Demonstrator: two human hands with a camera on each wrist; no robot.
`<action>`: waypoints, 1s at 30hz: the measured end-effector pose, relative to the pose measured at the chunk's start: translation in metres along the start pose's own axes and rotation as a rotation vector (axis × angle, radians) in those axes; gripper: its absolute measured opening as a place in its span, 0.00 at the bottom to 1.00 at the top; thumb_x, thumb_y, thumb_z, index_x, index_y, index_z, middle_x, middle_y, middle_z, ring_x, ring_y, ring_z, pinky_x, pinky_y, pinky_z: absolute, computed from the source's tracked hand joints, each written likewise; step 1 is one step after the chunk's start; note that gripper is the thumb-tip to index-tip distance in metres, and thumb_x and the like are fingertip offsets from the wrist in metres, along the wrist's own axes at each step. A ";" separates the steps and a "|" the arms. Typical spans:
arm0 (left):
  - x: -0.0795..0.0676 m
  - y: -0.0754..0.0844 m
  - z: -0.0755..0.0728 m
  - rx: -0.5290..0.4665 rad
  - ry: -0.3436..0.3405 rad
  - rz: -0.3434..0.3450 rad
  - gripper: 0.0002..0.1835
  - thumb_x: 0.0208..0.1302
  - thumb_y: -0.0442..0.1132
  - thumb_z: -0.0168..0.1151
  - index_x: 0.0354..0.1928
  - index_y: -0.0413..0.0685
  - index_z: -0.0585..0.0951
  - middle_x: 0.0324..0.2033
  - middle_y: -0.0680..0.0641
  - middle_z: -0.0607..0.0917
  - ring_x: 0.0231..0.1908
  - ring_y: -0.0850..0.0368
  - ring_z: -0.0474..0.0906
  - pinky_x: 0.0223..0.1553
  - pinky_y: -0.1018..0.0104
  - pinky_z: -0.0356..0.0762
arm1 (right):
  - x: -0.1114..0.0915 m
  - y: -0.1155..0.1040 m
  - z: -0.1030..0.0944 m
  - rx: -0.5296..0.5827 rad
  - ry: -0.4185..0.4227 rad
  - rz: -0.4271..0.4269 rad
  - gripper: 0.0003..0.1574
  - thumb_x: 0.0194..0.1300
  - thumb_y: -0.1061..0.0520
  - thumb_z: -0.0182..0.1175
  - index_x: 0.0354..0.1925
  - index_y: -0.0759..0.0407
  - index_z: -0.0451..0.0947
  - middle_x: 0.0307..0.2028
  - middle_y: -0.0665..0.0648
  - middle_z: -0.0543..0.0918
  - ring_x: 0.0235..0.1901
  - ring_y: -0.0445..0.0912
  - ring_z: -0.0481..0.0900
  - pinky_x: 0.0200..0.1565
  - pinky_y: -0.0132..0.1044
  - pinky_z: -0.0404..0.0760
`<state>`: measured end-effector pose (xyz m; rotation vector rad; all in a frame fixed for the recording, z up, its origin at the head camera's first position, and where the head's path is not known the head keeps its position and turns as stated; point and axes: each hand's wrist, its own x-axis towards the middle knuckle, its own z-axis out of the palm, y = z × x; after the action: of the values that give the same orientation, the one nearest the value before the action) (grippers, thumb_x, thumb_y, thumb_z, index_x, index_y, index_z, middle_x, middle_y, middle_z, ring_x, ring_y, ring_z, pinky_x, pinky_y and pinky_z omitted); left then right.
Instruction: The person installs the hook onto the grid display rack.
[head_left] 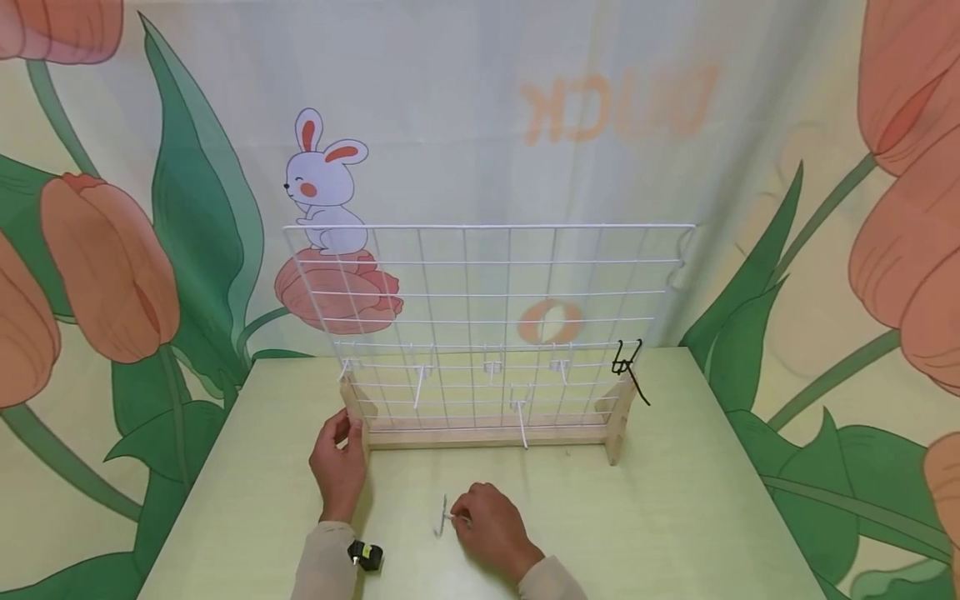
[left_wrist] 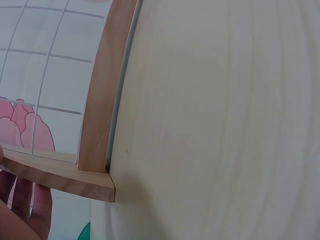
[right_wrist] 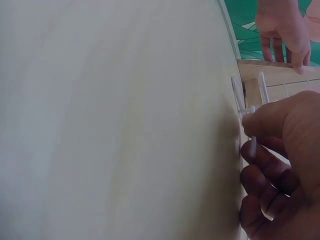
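Note:
A white wire grid panel (head_left: 465, 293) stands upright in a wooden stand (head_left: 480, 437). My left hand (head_left: 339, 467) holds the stand's left end piece, its thumb on the near side and fingers behind the wood (left_wrist: 65, 182). In front of the stand, my right hand (head_left: 491, 525) pinches a small white hook (head_left: 442, 518) between thumb and fingers, above the table. The right wrist view shows the hook's white prongs (right_wrist: 238, 94) sticking out past the fingertips; the rest lies hidden in the hand.
Several white hooks (head_left: 419, 388) hang along the lower rows of the grid. One black hook (head_left: 624, 365) hangs at the right end. A small black device (head_left: 366, 556) sits by the left sleeve. Behind the table (head_left: 712, 500) hangs a curtain printed with tulips and a rabbit (head_left: 330, 183).

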<state>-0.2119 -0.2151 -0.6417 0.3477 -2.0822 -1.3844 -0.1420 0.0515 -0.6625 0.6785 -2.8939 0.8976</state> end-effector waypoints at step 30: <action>0.000 -0.001 0.002 -0.004 0.011 -0.020 0.16 0.77 0.42 0.65 0.62 0.46 0.84 0.50 0.42 0.90 0.49 0.54 0.84 0.40 0.91 0.71 | -0.009 0.003 -0.011 0.475 0.138 -0.002 0.09 0.66 0.69 0.68 0.44 0.62 0.87 0.38 0.54 0.92 0.36 0.33 0.86 0.41 0.28 0.87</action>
<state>-0.2133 -0.2143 -0.6427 0.3744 -2.0721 -1.3946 -0.1366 0.0635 -0.6562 0.6082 -2.5712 1.5848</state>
